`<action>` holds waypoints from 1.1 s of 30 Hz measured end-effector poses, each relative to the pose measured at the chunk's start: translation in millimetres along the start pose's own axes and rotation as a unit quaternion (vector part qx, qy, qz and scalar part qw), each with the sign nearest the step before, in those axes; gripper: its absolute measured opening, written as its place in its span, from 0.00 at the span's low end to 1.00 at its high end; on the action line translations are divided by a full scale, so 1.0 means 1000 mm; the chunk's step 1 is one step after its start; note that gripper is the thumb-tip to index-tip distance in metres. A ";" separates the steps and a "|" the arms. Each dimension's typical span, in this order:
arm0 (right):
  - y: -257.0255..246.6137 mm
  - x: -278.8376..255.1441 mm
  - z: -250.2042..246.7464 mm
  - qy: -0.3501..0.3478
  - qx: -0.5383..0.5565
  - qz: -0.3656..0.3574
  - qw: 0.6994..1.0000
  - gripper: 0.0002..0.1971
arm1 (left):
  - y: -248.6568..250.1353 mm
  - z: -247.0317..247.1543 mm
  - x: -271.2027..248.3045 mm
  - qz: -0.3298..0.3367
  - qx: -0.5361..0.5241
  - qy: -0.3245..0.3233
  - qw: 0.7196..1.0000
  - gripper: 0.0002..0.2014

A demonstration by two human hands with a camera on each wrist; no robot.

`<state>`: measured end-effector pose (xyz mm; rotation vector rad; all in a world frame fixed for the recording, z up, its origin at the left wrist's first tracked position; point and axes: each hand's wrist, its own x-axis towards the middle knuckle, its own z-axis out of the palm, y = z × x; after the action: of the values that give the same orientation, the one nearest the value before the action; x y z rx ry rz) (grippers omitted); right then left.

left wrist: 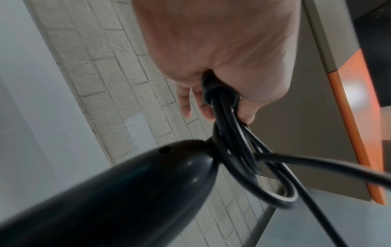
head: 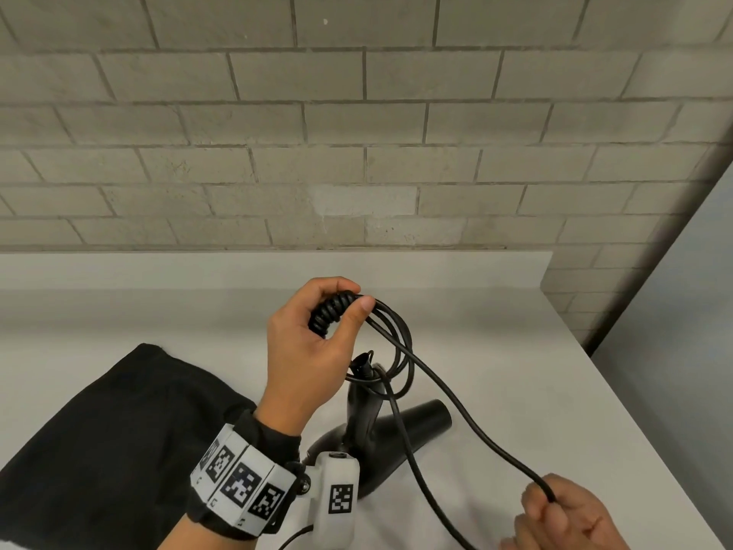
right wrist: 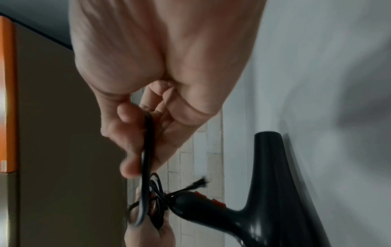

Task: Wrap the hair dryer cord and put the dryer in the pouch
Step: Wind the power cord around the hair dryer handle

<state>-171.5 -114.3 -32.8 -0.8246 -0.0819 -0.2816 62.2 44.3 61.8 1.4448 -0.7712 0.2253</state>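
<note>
A black hair dryer point(head: 400, 434) lies on the white counter with its handle pointing up. Above it my left hand point(head: 317, 335) grips a bunch of gathered cord loops point(head: 333, 311), fingers curled round them. More loops point(head: 396, 351) hang from that hand down to the handle's end. The loose cord point(head: 468, 422) runs down to the lower right, where my right hand point(head: 555, 510) pinches it between thumb and fingers. The black fabric pouch point(head: 99, 438) lies flat at the left, beside my left wrist. In the left wrist view the dryer's handle point(left wrist: 127, 192) sits below the held loops point(left wrist: 224, 107).
The counter point(head: 535, 371) ends at a right edge, with a low backsplash and a grey brick wall point(head: 357, 133) behind. In the wrist views, an orange-edged panel point(left wrist: 355, 117) stands to the side.
</note>
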 end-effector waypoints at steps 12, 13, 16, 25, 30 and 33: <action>-0.007 -0.008 0.012 0.107 -0.332 0.149 0.925 0.35 | -0.002 0.000 0.001 -0.034 -0.048 -0.002 0.998 0.05; -0.002 -0.010 0.013 0.128 -0.336 0.134 0.924 0.39 | -0.002 -0.001 0.001 -0.052 -0.073 -0.002 0.996 0.05; 0.018 -0.010 0.011 0.172 -0.239 0.123 0.948 0.42 | -0.001 -0.003 0.001 -0.076 -0.109 -0.001 0.991 0.06; 0.023 0.026 0.005 0.368 -0.200 -0.016 0.908 0.15 | 0.005 -0.003 -0.006 -0.050 -0.134 0.012 0.990 0.09; 0.016 0.047 -0.001 0.374 -0.251 0.010 0.893 0.16 | 0.007 -0.001 -0.005 -0.051 -0.160 0.020 0.986 0.12; 0.013 0.056 0.006 0.379 -0.357 0.014 0.853 0.06 | 0.007 -0.001 -0.005 -0.051 -0.149 0.019 0.987 0.12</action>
<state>-114.0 -113.9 -27.6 -1.3943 0.8280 -0.6119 54.4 48.5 64.7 1.1886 -0.6661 0.0556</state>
